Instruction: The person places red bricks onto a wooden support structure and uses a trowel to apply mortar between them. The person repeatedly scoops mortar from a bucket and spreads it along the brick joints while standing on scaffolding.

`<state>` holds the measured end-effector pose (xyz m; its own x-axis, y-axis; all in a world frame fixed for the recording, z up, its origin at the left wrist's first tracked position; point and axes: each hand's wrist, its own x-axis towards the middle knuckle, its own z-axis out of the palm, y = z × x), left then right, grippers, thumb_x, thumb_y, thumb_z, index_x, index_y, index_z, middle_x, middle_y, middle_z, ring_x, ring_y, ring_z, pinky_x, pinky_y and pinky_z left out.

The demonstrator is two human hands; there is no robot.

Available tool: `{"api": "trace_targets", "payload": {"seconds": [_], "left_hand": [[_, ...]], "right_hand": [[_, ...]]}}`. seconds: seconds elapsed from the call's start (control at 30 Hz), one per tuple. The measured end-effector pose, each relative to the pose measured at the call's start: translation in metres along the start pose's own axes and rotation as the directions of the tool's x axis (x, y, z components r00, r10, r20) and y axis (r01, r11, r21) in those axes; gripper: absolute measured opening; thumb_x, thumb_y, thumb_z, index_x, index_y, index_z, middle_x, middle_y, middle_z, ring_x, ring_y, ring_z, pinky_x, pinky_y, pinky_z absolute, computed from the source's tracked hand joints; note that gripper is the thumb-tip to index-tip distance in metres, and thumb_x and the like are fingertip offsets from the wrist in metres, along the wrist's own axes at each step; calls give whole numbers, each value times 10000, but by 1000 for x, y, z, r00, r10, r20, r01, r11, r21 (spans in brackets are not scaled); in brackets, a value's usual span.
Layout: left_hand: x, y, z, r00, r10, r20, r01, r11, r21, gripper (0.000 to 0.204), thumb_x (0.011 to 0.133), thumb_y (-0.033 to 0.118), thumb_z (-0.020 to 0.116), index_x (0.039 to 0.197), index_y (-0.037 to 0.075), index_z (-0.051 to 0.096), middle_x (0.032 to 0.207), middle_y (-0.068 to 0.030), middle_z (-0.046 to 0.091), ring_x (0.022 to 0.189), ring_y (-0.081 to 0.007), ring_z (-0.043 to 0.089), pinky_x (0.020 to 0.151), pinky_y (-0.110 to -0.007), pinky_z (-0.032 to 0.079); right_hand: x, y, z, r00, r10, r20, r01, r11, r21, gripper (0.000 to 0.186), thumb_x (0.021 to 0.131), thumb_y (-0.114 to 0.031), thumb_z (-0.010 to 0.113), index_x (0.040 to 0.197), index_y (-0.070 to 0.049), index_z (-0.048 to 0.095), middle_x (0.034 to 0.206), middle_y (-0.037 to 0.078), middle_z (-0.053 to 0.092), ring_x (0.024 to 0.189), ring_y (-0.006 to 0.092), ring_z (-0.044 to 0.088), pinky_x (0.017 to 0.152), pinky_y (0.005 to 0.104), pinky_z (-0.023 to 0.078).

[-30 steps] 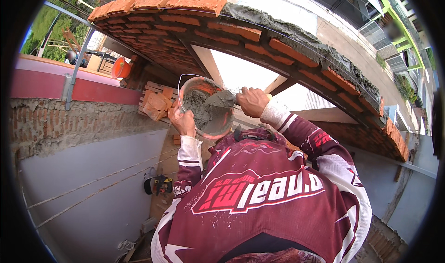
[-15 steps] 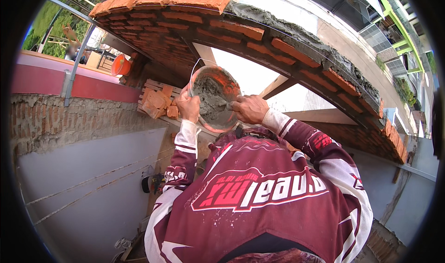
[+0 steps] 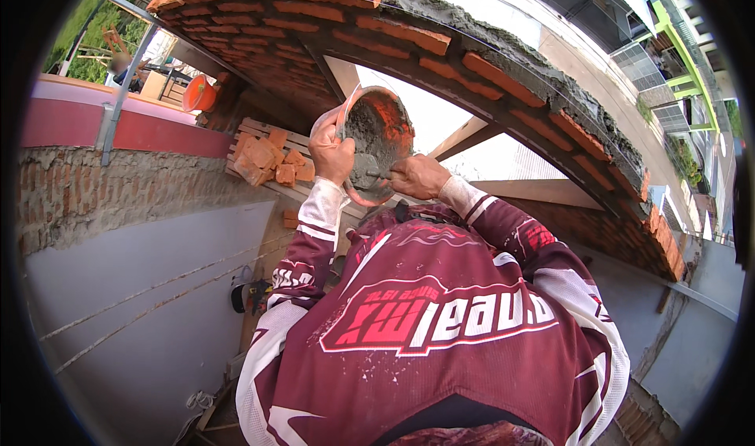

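My left hand [image 3: 333,153] grips the near left rim of an orange bucket [image 3: 399,119], which is tilted on its side with its mouth toward me. Grey mortar [image 3: 370,131] coats and partly fills it. My right hand [image 3: 418,178] is closed on the handle of a trowel [image 3: 366,167], whose mortar-covered blade sits inside the bucket's lower part. My forearms wear maroon and white sleeves.
A curved brick arch [image 3: 487,76] with mortar and a string along its top spans above. Broken bricks [image 3: 259,159] lie on wooden slats at left. Another orange bucket [image 3: 200,92], a metal post [image 3: 126,96] and a blurred person [image 3: 126,72] are behind. Thin rods [image 3: 157,296] cross lower left.
The bucket has risen and tipped further onto its side, with my left hand moving up along with it. The trowel has moved from the bucket's right side down into its lower part.
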<state>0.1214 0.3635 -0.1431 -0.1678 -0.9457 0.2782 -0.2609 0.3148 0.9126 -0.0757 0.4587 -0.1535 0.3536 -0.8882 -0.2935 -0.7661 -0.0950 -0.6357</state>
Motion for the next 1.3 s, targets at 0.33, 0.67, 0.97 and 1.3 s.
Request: {"api": "trace_targets", "payload": {"seconds": [0.33, 0.67, 0.97, 1.3], "left_hand": [[-11, -11, -4, 998, -26, -53, 29, 998, 57, 253, 702, -42, 567, 906, -70, 714, 1155, -166, 726, 1037, -265, 698, 906, -342, 520], [-6, -4, 4, 997, 20, -72, -18, 1000, 22, 154, 705, -60, 562, 827, -88, 651, 1195, -171, 717, 926, -248, 690, 815, -344, 521], [-8, -5, -1, 991, 63, -115, -57, 997, 54, 269, 706, -56, 567, 934, -78, 708, 1137, -165, 728, 993, -276, 702, 890, -354, 521], [-10, -28, 1, 986, -8, -168, 20, 997, 70, 279, 710, -46, 560, 931, -70, 728, 1207, -140, 719, 1022, -209, 697, 884, -316, 522]], "right_hand": [[-16, 23, -32, 943, -120, -311, -56, 862, -504, 184, 884, -177, 603, 1008, -81, 700, 871, 133, 692, 809, 312, 710, 681, 459, 560], [-13, 14, 1, 998, -25, -64, 30, 997, 77, 361, 893, -360, 612, 1047, -59, 737, 920, 208, 734, 865, 426, 699, 808, 504, 553], [-24, 24, -42, 965, -78, -248, -51, 879, -475, 234, 877, -168, 585, 1066, -140, 720, 943, 70, 668, 928, 251, 664, 753, 454, 529], [11, 11, -7, 984, 50, 169, -46, 999, -29, 413, 874, -384, 615, 926, 15, 710, 878, 258, 708, 894, 454, 686, 827, 524, 536]]}}
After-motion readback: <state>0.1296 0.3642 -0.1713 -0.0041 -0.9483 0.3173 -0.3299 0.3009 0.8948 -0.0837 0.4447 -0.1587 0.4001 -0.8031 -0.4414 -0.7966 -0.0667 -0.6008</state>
